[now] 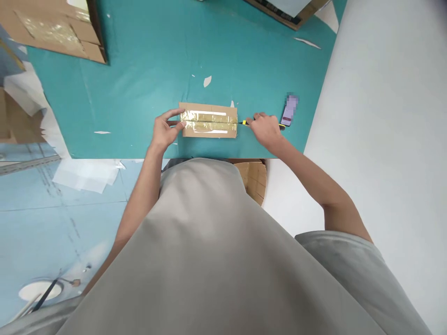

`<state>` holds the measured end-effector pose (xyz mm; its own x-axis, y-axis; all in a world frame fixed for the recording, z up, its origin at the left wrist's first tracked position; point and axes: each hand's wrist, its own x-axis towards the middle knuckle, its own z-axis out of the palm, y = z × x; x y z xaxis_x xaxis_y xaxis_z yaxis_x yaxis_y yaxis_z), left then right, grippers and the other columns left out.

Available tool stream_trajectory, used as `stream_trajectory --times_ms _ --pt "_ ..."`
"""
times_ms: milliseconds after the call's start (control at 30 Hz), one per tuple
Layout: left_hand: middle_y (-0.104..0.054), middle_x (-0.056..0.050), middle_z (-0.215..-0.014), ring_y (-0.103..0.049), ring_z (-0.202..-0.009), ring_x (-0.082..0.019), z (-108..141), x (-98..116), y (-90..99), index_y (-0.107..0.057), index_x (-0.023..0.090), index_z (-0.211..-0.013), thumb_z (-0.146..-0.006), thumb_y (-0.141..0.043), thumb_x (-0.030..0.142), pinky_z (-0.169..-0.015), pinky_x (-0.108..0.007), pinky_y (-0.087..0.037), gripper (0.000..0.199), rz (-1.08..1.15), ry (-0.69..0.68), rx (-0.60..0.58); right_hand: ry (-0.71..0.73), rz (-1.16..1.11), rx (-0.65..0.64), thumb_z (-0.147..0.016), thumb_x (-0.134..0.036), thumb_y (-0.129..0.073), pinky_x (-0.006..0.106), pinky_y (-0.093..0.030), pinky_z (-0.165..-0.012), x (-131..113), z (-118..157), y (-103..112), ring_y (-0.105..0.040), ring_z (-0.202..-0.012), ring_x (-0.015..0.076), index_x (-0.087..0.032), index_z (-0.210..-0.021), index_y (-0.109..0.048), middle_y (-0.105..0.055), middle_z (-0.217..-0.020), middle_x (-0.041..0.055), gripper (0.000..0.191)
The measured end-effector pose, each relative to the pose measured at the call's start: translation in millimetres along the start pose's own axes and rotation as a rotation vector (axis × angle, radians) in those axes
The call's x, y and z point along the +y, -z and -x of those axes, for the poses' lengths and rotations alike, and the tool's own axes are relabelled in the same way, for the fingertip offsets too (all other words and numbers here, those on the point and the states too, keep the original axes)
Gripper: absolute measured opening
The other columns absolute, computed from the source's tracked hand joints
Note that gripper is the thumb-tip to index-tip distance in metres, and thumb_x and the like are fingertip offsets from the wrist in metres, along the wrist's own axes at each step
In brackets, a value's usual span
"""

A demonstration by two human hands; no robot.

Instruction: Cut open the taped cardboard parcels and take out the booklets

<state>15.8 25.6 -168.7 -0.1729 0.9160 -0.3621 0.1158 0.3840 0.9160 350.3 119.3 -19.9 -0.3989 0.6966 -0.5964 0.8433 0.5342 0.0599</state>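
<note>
A small flat cardboard box [209,120] lies near the front edge of the green table, with shiny yellowish tape along its middle and a dark lengthwise line through the tape. My left hand [166,129] grips the box's left end between fingers and thumb. On the other side, my right hand [266,130] is closed around a yellow and black utility knife [245,122]. The knife points left, its thin blade at the right end of the box, on the line in the tape.
A phone [289,110] lies on the green table [146,70] right of my right hand. Larger cardboard boxes stand at the back left [56,30] and back right [289,11]. White paper scraps [207,81] are scattered about. An open carton [256,179] sits below the front edge.
</note>
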Motion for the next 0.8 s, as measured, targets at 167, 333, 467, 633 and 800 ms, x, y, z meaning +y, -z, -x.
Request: stream_trajectory --times_ms 167,333,467,633,800 --pt "-0.075 -0.008 -0.134 -0.073 -0.118 -0.029 8.7 3.9 -8.1 -0.077 0.024 -0.126 -0.079 -0.084 0.051 -0.102 -0.042 -0.065 0.055 -0.011 0.033 0.08 0.062 -0.302 0.137 -0.109 -0.042 -0.052 0.037 -0.042 -0.079 37.0 -0.7 -33.3 -0.063 -0.106 0.0311 -0.022 -0.125 -0.078 -0.074 -0.116 0.0145 0.036" --pt "-0.072 -0.012 -0.141 -0.07 -0.128 -0.031 15.3 -4.5 16.1 -0.072 0.024 -0.135 -0.082 -0.077 0.05 -0.098 -0.042 -0.065 0.059 -0.119 0.054 0.232 -0.004 -0.954 0.332 -0.097 -0.059 -0.068 0.034 -0.047 -0.073 44.2 -11.7 -83.6 -0.066 -0.088 0.024 -0.023 -0.11 -0.082 -0.077 -0.097 0.0054 0.041" --pt "-0.071 -0.014 -0.143 -0.072 -0.124 -0.027 23.4 -26.7 43.4 -0.064 0.026 -0.145 -0.08 -0.075 0.051 -0.096 -0.043 -0.064 0.071 -0.11 0.178 0.295 -0.155 -1.468 0.345 -0.083 -0.064 -0.079 0.032 -0.051 -0.069 0.1 -33.6 -120.2 -0.062 -0.072 0.0176 -0.02 -0.098 -0.078 -0.07 -0.077 0.0005 0.047" --pt "-0.071 -0.015 -0.141 -0.071 -0.124 -0.028 27.2 -54.2 59.0 -0.065 0.024 -0.142 -0.074 -0.077 0.045 -0.1 -0.045 -0.062 0.072 -0.037 0.269 0.318 -0.214 -1.784 0.234 -0.069 -0.066 -0.087 0.029 -0.055 -0.067 -73.2 -52.5 -122.9 -0.062 -0.068 0.0143 -0.022 -0.096 -0.071 -0.068 -0.078 -0.0023 0.054" --pt "-0.069 -0.018 -0.142 -0.07 -0.126 -0.028 18.8 -64.9 61.5 -0.059 0.02 -0.147 -0.072 -0.076 0.036 -0.103 -0.044 -0.06 0.078 -0.024 0.234 0.317 -0.136 -1.745 0.266 -0.07 -0.068 -0.087 0.028 -0.054 -0.066 -107.2 -50.4 -100.1 -0.061 -0.07 0.0142 -0.024 -0.091 -0.066 -0.064 -0.077 -0.0035 0.053"
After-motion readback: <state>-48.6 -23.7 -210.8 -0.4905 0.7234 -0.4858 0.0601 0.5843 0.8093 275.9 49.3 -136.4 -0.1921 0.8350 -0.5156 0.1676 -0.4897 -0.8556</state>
